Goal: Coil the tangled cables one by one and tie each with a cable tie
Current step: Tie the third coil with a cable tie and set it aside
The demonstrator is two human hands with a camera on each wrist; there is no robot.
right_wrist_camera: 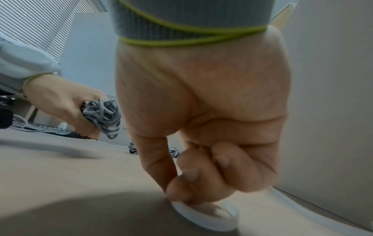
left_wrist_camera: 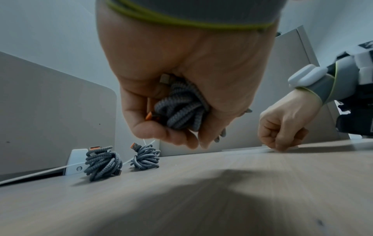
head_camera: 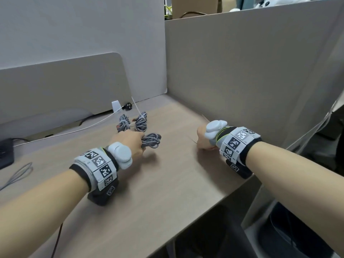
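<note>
From the head view, your left hand (head_camera: pixel 130 144) grips a coiled grey braided cable (head_camera: pixel 151 140) just above the desk (head_camera: pixel 167 183); two tied coils (head_camera: pixel 132 123) lie behind it. Your right hand (head_camera: pixel 204 140) is curled, fingertips down on the desk.

The left wrist view shows your fingers (left_wrist_camera: pixel 161 132) wrapped round that coil (left_wrist_camera: pixel 181 111).

The right wrist view shows your thumb and forefinger (right_wrist_camera: pixel 181 183) pinching a white cable tie (right_wrist_camera: pixel 201 218) on the desk.

Far side: two coiled bundles (head_camera: pixel 132 123) lay side by side on the worktop (head_camera: pixel 167 183).
Left: left hand (head_camera: pixel 130 144) held a third coil (head_camera: pixel 151 140).
Right: right hand (head_camera: pixel 204 140) rested on the worktop, by the partition (head_camera: pixel 251 71).
</note>
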